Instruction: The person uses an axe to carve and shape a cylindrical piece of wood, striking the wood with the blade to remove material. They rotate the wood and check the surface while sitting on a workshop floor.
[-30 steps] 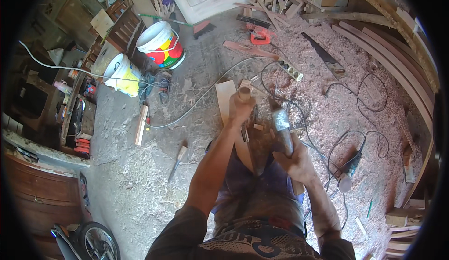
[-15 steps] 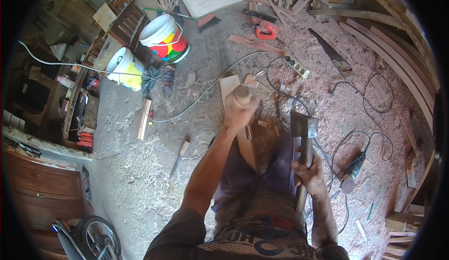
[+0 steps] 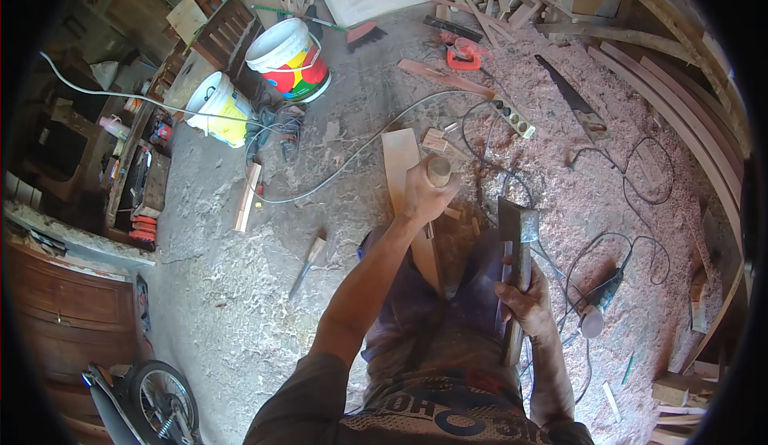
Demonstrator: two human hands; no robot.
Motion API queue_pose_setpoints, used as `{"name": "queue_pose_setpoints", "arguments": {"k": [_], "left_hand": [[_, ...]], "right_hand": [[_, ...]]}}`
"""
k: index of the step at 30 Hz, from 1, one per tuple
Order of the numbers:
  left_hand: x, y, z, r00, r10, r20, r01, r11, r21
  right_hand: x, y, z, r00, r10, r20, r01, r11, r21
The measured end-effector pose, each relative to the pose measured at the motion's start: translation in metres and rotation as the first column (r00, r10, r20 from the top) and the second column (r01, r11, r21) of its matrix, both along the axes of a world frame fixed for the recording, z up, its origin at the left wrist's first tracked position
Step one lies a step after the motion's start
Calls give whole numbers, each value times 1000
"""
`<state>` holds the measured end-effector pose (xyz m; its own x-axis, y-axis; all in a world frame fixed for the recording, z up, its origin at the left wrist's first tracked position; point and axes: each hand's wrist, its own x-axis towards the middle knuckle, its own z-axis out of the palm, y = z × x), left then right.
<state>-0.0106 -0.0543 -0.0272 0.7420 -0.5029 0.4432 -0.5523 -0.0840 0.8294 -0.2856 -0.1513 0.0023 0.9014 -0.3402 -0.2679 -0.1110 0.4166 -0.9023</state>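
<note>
My left hand is closed round the round wooden handle of a chisel-like tool, its metal partly visible below the fingers, over a pale board that runs down between my knees. To its right, my right hand grips the shaft of a hatchet-like tool with a broad dark metal head and bright face, held upright beside my right thigh. Small wood blocks lie beyond the board. A wood-handled blade lies on the floor left of my legs.
Two buckets, shoes and a cable are ahead-left. A power strip, handsaw, red power tool and corded grinder lie among shavings. Timber lines the right; a motorbike wheel is lower left.
The hatchet-like tool has swung rightward and turned more upright in my right hand, its head shifting away from my left hand. My left hand has moved slightly right with the handle.
</note>
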Motion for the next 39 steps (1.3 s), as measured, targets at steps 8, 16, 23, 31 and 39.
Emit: {"name": "queue_pose_setpoints", "arguments": {"k": [8, 16, 23, 31, 39], "left_hand": [[2, 2, -7, 1000, 1, 11, -1, 1000, -1], [22, 5, -21, 953, -82, -292, 69, 996, -52], [31, 6, -29, 891, -32, 452, -52, 983, 174], [25, 12, -36, 993, -35, -116, 31, 999, -35], [22, 11, -20, 979, -11, -204, 15, 1000, 19]], "right_hand": [[9, 5, 5, 994, 63, -91, -75, 987, -142], [74, -10, 107, 979, 194, -64, -168, 586, -793], [133, -12, 74, 957, 201, -208, -212, -2, -977], [118, -17, 126, 954, 268, 135, 40, 333, -942], [142, -25, 125, 938, 145, 315, 322, -28, -946]]}}
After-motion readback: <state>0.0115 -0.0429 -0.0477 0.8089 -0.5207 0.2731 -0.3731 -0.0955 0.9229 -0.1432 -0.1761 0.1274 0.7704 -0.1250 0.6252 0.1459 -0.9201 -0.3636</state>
